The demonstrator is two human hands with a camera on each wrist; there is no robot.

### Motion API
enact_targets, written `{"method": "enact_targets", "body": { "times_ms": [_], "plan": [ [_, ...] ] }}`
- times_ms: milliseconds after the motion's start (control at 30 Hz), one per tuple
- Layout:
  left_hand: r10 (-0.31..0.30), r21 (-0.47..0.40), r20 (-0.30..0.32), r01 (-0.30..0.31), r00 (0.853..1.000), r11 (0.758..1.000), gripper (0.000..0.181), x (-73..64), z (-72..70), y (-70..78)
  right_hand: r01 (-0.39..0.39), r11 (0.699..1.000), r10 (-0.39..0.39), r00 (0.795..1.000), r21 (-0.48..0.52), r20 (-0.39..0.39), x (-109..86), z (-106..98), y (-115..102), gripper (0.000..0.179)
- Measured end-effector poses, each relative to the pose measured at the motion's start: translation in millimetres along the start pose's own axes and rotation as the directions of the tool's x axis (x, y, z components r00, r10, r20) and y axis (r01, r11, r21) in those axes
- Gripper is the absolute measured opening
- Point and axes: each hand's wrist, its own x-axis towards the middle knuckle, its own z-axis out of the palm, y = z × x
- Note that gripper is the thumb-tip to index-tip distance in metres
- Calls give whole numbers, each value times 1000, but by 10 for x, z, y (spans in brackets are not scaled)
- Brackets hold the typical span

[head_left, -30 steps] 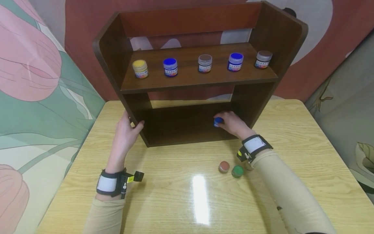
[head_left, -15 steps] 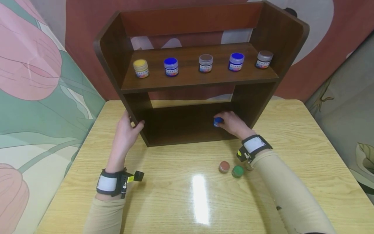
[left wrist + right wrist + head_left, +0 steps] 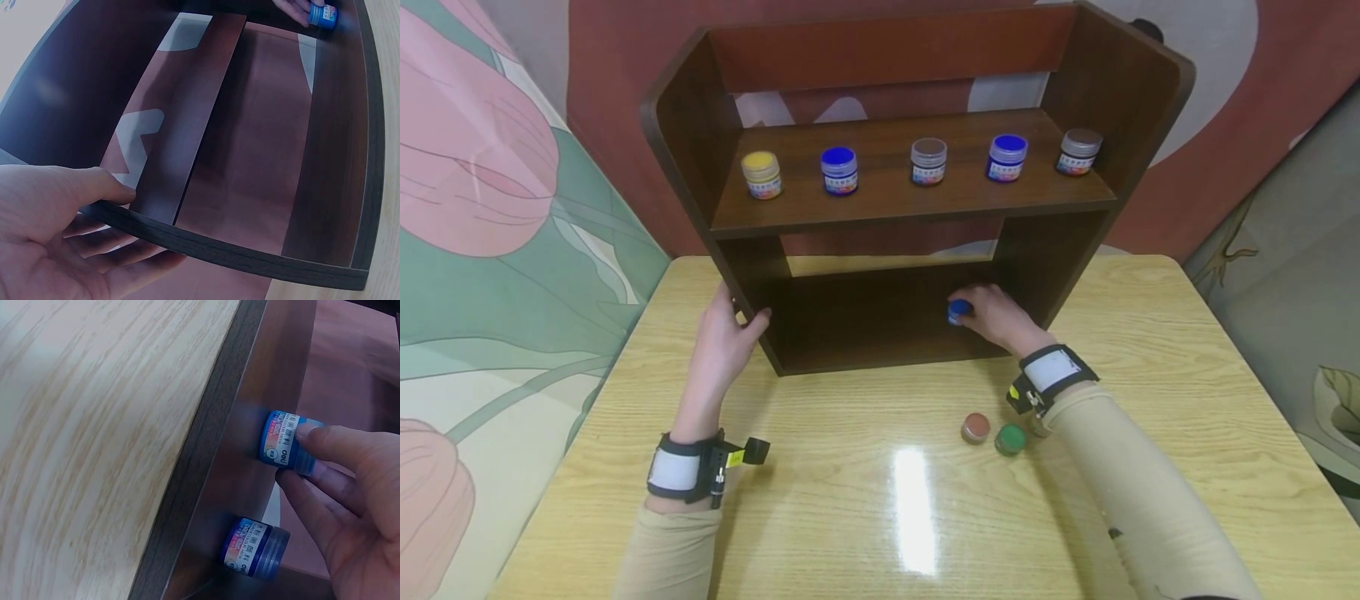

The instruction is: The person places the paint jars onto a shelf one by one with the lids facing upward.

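Right hand (image 3: 996, 317): gripping a small, squat, bright-blue plastic-looking jar (image 3: 281, 440), thumb on near side by the lid, fingers on far side. Left hand (image 3: 722, 342): hooked round the left side panel of a dark-brown wooden shelf unit (image 3: 880, 218), thumb inside, fingers outside.

Bright-blue jar is on the lower shelf, right half, base apparently on the board. Upright: lid up, base down. Axis base to lid runs vertical; body about as wide as tall, so little long axis to speak of. Printed label turned to the open front.

Handling, by judgement: light, stiff, smooth-walled, perhaps a little slick; not fragile under a gentle pinch. Best hold: opposite sides, at lid rim or upper body, leaving base free.

Beside it, toward the right wall: a dark-blue, white-labelled round jar (image 3: 250, 547), upright, apart. Upper shelf: five lidded round jars (image 3: 928, 164) in a spaced row. Pale wood-grain table (image 3: 820, 517): a reddish-brown-lidded jar (image 3: 975, 427), a green-lidded jar (image 3: 1011, 439) near it.
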Motion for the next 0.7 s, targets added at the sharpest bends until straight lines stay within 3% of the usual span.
{"method": "enact_targets", "body": {
  "times_ms": [300, 700],
  "plan": [
    [1, 12, -1, -1, 1000, 1000, 53, 0, -4, 1, -23, 1000, 23, 1000, 3, 13, -31, -64, -9, 43],
    [3, -6, 7, -3, 1000, 1000, 54, -3, -1, -3, -23, 1000, 22, 999, -7, -41, -121, -153, -36, 41]
  ]
}}
